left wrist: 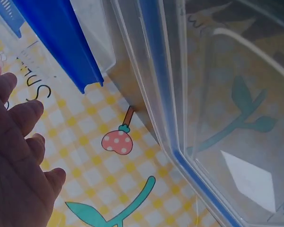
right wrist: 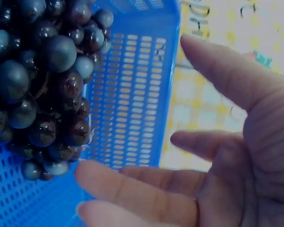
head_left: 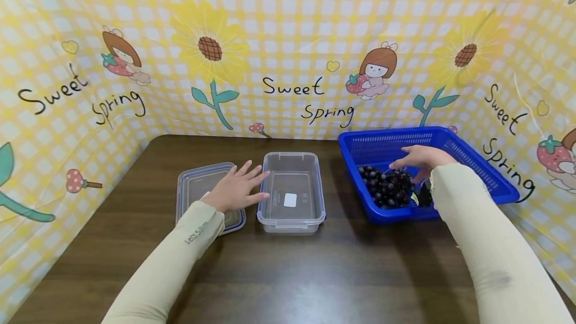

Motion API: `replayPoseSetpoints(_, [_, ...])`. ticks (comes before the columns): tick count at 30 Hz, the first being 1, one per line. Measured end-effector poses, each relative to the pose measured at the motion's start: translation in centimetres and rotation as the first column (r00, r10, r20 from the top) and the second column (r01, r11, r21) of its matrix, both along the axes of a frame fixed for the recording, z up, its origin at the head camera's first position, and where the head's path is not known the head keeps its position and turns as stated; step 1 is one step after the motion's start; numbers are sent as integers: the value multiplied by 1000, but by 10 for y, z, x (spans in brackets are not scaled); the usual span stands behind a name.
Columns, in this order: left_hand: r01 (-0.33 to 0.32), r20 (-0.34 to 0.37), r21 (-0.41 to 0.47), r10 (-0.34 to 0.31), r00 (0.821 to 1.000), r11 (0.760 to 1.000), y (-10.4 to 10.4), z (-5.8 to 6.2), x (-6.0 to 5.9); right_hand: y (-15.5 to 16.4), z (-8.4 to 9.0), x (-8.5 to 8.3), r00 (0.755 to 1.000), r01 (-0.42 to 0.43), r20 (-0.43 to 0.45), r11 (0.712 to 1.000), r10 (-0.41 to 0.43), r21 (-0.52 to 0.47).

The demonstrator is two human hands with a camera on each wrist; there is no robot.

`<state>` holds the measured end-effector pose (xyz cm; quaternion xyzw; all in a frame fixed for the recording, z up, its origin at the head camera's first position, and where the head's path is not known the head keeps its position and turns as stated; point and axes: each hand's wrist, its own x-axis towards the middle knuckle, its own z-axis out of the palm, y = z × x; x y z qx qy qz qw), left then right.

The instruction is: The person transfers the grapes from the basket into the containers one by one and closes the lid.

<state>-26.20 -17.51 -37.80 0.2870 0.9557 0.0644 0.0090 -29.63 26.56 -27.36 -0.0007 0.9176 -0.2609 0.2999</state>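
Observation:
A bunch of dark purple grapes [head_left: 388,187] lies in a blue plastic basket [head_left: 477,164] at the right of the brown table. My right hand [head_left: 420,158] hovers over the grapes with fingers spread; in the right wrist view the open fingers [right wrist: 146,194] sit just beside the grapes [right wrist: 42,90], holding nothing. A clear plastic container [head_left: 292,191] stands in the middle, and its clear lid [head_left: 193,186] with blue trim lies to the left. My left hand [head_left: 238,190] is open with fingers splayed over the lid, next to the container's left wall.
A yellow checked backdrop [head_left: 288,39] with sunflowers and "Sweet Spring" lettering encloses the table on three sides. A small dark object [head_left: 423,196] lies in the basket near my right wrist. Bare brown table [head_left: 315,274] stretches toward me.

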Motion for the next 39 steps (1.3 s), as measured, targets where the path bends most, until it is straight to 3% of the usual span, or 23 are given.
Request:
replayPoseSetpoints(7, [3, 22, -3, -3, 1000, 1000, 2, 4, -1, 5, -9, -8, 997, 66, 35, 997, -65, -40])
replayPoseSetpoints(10, [-1, 26, 9, 0, 1000, 1000, 2, 5, -2, 8, -13, -12, 998, 36, 43, 999, -36, 13])
replayPoseSetpoints(14, [-3, 45, 16, 2, 999, 1000, 0, 6, -2, 9, -16, -17, 992, 39, 116, 998, -44, 48])
replayPoseSetpoints(18, [-2, 69, 1, 2, 998, 1000, -6, 2, -2, 9, -26, -18, 974, 108, 199, 994, -108, 11])
replayPoseSetpoints(26, [40, 29, -36, -39, 999, 999, -17, -7, 3, 10, -50, -27, 975, 10, 221, 999, -3, -30])
replayPoseSetpoints(33, [65, 19, -32, -64, 998, 997, -14, -8, 2, 10, -54, -27, 979, 57, 192, 994, -74, 91])
replayPoseSetpoints(39, [58, 4, -26, -58, 998, 998, -11, -3, -2, 7, -57, -26, 985, 45, 163, 996, -58, 79])
